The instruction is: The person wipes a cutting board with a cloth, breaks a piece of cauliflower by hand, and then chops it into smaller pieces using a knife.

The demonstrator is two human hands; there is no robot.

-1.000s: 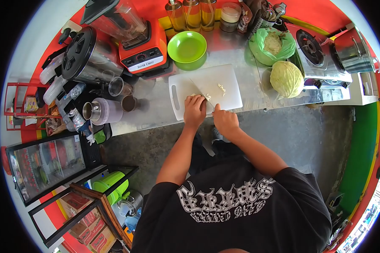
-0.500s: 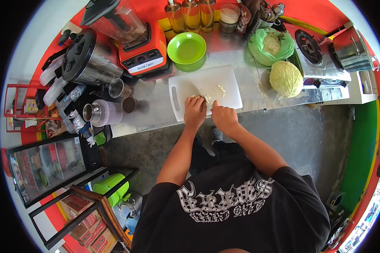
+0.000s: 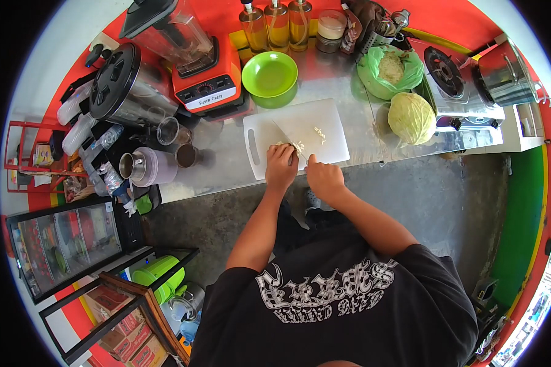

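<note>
Knife [image 3: 288, 138] shifted slightly, jutting from right grip [image 3: 326, 179] closed on it; left grip [image 3: 281, 164] bunched beside pale pieces [image 3: 299, 147].

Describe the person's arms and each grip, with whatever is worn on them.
The left grip and right grip are bare, five-fingered human hands, with no gloves. Both forearms are bare too, with no watch or bracelet to be seen. The short, loose black sleeves belong to a black T-shirt printed with white blackletter-style lettering.

We wear a black short-sleeved T-shirt [image 3: 349, 330] with large pale blackletter lettering [image 3: 327, 284] over a smaller line; dark trousers [image 3: 292, 232]; one greyish shoe [image 3: 313, 199] shows; our left hand [image 3: 281, 164] and right hand [image 3: 325, 180] are bare.
</note>
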